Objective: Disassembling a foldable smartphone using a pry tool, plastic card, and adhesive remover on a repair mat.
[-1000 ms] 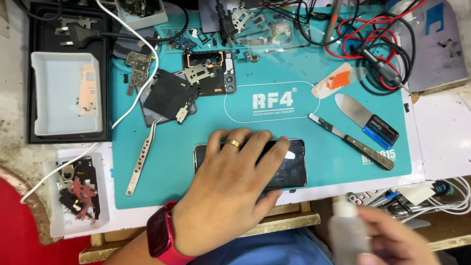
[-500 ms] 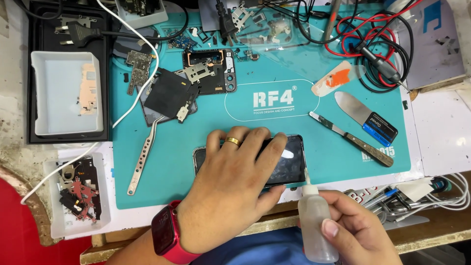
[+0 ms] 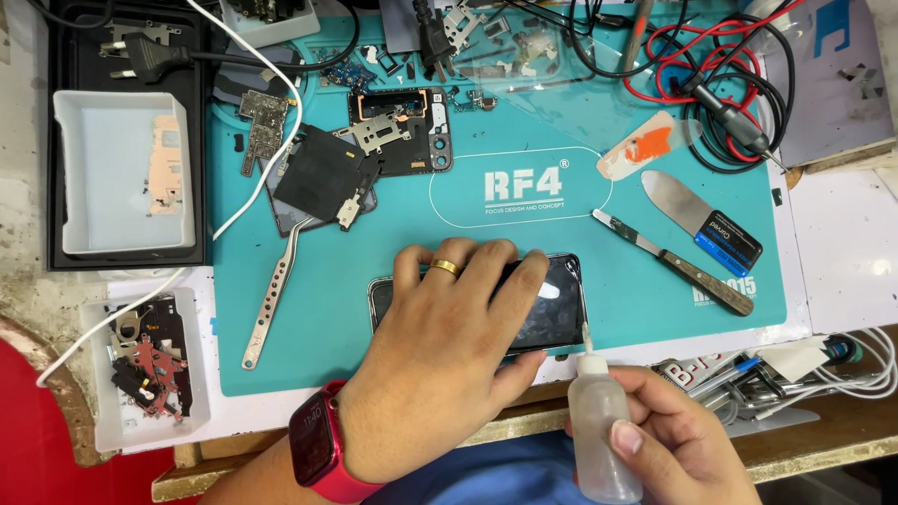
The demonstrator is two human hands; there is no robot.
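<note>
The phone lies flat on the teal mat, its long axis running left to right, just ahead of the right hand and largely under the left hand. The left hand is the nearer of the two: it rests palm down on the phone, fingers spread across the glass, touching it and covering its left and middle part. A gold ring sits on one finger and a red watch on the wrist.

The right hand is closed round a small clear bottle, thumb pressed against its side, other fingers wrapped behind. The bottle stands nearly upright, tilted slightly forward and left, and its thin nozzle reaches to the phone's near right corner; whether the tip touches the edge cannot be told. So the phone lies forward and to the left of that grip, with the nozzle already at its rim.

The phone is a dark slab with rounded corners and glossy black glass showing a pale reflection near the left fingertips. Beyond it, to the right of the bottle, lie a wooden-handled knife and a flat metal pry blade; tweezers lie well to the left
</note>
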